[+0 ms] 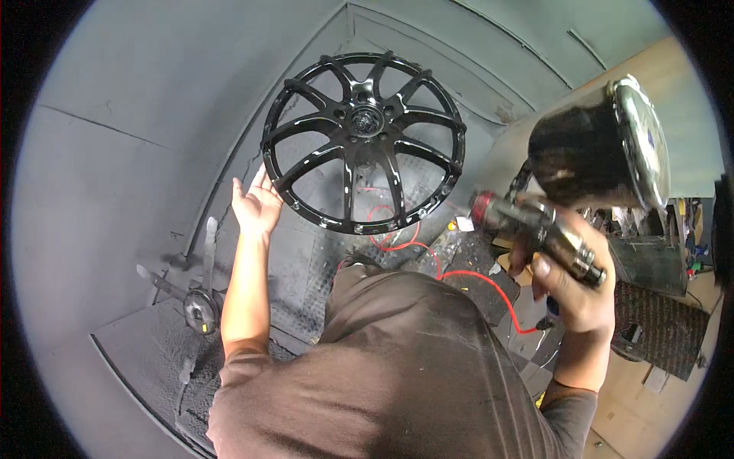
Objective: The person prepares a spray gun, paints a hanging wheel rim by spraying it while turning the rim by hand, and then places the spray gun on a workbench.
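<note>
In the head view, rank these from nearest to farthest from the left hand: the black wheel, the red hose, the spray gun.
1. Black wheel: its lower left rim is right at the fingertips of the left hand.
2. Red hose: on the floor below the wheel, toward the right.
3. Spray gun: far right, gripped in the right hand.

One black wheel rim [364, 142], one spray gun [569, 195], one red hose [466, 277], two hands
</note>
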Demonstrator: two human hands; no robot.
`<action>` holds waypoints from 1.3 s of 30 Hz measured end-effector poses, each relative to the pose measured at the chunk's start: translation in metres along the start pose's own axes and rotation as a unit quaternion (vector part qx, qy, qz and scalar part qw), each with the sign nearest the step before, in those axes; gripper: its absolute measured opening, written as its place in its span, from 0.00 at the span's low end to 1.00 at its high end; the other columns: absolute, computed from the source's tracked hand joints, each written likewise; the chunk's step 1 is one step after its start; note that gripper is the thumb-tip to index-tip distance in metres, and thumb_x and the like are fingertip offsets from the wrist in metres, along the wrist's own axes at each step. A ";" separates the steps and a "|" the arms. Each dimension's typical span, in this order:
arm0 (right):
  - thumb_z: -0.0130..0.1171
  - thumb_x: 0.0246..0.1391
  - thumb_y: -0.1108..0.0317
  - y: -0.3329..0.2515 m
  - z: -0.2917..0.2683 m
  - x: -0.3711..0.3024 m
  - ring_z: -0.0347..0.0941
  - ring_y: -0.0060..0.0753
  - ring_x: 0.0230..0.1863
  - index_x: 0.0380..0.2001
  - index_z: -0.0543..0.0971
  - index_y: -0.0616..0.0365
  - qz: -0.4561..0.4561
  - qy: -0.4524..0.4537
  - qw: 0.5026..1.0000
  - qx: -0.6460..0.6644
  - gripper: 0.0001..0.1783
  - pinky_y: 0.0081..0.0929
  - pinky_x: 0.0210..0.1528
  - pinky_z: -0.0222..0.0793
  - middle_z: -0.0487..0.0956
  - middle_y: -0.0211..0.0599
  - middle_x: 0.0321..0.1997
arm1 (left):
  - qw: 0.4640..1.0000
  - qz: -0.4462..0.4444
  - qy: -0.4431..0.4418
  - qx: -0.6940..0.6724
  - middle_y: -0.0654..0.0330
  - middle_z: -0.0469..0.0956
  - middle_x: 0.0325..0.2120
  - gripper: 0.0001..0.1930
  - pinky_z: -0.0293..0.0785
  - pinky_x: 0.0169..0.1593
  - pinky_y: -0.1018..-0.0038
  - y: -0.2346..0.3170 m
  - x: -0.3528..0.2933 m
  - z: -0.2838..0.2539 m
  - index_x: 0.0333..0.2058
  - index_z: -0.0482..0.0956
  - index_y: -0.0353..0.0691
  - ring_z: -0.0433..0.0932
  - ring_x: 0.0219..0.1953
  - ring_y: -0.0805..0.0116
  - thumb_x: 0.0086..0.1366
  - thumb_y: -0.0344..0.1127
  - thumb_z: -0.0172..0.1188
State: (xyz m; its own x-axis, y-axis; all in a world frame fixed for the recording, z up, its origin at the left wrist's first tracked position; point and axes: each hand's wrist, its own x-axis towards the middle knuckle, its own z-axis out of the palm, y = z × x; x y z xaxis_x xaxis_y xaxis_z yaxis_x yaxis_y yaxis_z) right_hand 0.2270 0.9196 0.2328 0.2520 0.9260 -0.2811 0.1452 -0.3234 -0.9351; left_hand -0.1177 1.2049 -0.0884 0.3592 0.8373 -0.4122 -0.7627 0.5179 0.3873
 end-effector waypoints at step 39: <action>0.63 0.57 0.64 0.128 -0.080 -0.071 0.76 0.29 0.30 0.60 0.70 0.71 -0.069 0.172 0.980 0.066 0.31 0.25 0.34 0.74 0.79 0.41 0.34 | 0.954 -0.149 0.023 0.259 0.50 0.76 0.48 0.24 0.75 0.53 0.63 -0.160 -0.158 0.044 0.47 0.70 0.36 0.78 0.47 0.58 0.49 0.14 0.46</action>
State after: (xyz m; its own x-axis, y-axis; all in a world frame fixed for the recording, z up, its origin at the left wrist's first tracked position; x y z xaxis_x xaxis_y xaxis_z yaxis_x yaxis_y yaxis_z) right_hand 0.3039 0.7969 0.1506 0.5501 0.8311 -0.0817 0.0811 -0.1506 -0.9853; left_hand -0.0290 0.9971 -0.0490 0.4856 0.6368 -0.5989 -0.2580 0.7590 0.5978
